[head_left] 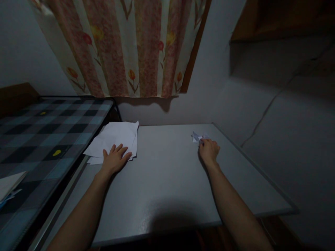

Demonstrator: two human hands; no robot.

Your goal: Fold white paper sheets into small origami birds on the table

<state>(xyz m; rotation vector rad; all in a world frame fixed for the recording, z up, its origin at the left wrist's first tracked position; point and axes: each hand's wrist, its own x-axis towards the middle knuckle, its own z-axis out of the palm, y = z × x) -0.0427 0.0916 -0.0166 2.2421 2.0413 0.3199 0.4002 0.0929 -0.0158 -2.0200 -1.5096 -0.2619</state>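
Observation:
My left hand rests with its fingers spread on the near right part of a loose stack of white paper sheets, whose edges do not line up. Toward the far right of the table, my right hand has its fingers closed at a small piece of folded white paper with pointed corners. The fingertips hide part of that paper, and its exact shape is too small and dim to make out.
Both hands are over a white table against the wall. A bed with a checked cover adjoins its left side, with papers on it. A striped floral curtain hangs behind, and a wooden shelf juts out upper right.

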